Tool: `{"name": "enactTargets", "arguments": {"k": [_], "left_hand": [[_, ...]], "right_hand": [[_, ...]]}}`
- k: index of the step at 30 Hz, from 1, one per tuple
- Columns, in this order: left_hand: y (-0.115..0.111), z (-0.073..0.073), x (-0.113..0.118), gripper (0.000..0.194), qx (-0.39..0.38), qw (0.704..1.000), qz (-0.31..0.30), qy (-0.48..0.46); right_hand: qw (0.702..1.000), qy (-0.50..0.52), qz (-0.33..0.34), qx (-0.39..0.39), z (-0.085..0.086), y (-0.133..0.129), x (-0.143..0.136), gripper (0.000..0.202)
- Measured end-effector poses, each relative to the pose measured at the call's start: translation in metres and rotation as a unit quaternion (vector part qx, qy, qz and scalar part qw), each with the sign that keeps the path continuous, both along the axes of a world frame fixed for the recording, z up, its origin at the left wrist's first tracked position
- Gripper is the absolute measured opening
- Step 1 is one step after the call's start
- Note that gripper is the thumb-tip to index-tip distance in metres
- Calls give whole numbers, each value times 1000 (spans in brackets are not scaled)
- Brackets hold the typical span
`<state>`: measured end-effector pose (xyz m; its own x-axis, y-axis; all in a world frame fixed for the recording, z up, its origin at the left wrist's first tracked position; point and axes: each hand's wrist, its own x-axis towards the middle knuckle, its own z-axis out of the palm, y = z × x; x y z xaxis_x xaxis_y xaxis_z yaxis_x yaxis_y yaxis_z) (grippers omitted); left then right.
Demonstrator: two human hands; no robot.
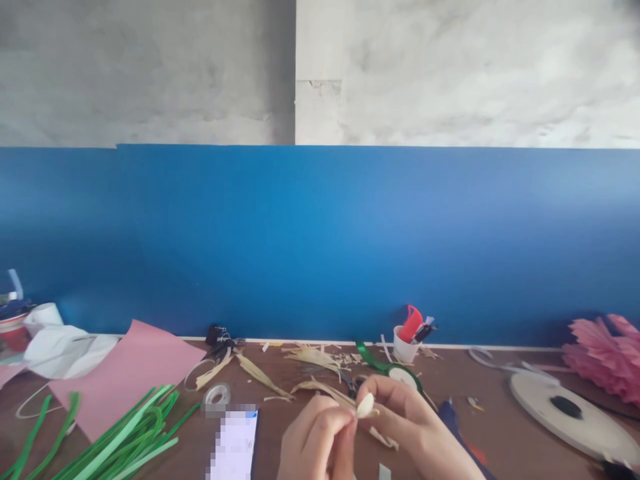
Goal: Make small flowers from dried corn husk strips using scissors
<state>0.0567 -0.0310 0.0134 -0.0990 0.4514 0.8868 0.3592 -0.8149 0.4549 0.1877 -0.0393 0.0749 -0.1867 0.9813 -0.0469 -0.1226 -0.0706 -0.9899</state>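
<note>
Low in the middle of the view, my left hand (316,437) and my right hand (403,417) meet, both closed. Between their fingertips is a small cream bud-shaped piece (365,405), pale and petal-like, pinched from both sides. Just behind and under the hands lie dry, straw-coloured husk-like strips (320,387). A dark pair of scissors (350,383) is partly hidden behind my right hand. Right beside that hand rests a roll of green ribbon (404,377), and a dark blue tool (450,417) is partly covered by my right forearm.
Left are a phone (235,443), clear tape (217,397), green stems (130,433) and a pink sheet (130,370). A white cup (405,348) of pens stands by the blue partition (310,240). Right lie a round pale base (575,417) and pink crumpled paper (605,357).
</note>
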Motion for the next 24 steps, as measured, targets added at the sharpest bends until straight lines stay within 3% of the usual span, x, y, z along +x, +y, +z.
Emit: {"name": "enactTargets", "arguments": {"k": [3,8,12,17,20,24], "left_hand": [[4,5,-3,17,-17,999,-42,-16],[7,9,-8,19,-77,996,-45,-9],[5,14,-10,23,-123,990,-65,-9],[3,22,-13,31,-232,966,-110,-30],[3,24,-15,34,-293,946,-130,-44],[4,25,-17,34,-293,946,-135,-22]], "right_hand": [[997,-57,-40,43,-7,1,-3,35],[966,-171,-122,149,-14,1,-9,32],[954,-219,-118,167,-15,4,-9,26],[962,-184,-137,147,-19,6,-11,17],[978,-130,-115,114,-20,7,-14,17],[978,-131,-112,121,-16,5,-17,14]]}}
